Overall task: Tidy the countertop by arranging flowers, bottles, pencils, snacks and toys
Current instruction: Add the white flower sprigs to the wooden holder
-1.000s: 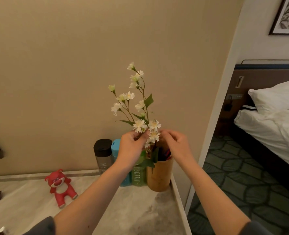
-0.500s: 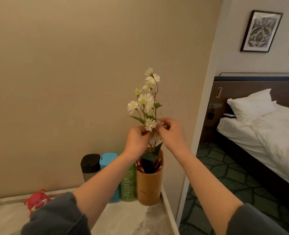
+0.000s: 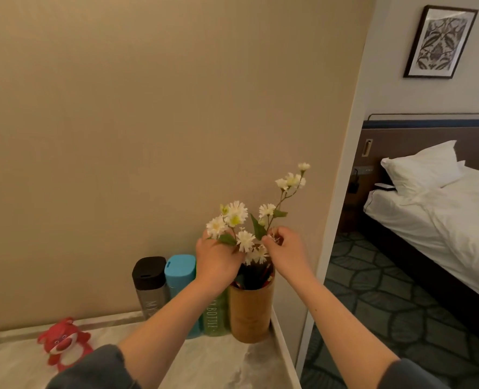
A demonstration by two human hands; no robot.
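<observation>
Both grips, left hand (image 3: pixel 218 262) and right hand (image 3: pixel 289 251), clamp flowers (image 3: pixel 237 213) above the cup (image 3: pixel 251 313), lower centre. The left forearm (image 3: pixel 171 313) blocks the green bottle (image 3: pixel 214 315).

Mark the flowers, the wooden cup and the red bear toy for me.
flowers (image 3: pixel 237 213), head view, on the biggest white bloom.
wooden cup (image 3: pixel 250 314), head view, on its front wall.
red bear toy (image 3: pixel 63 342), head view, on its face.

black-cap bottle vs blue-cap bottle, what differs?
The black-cap bottle shows a grey, lettered body; the blue-cap bottle has its body mostly hidden behind the left forearm. The black-cap bottle stands outermost; the blue-cap bottle sits between it and the green bottle. Both stand upright.
</observation>
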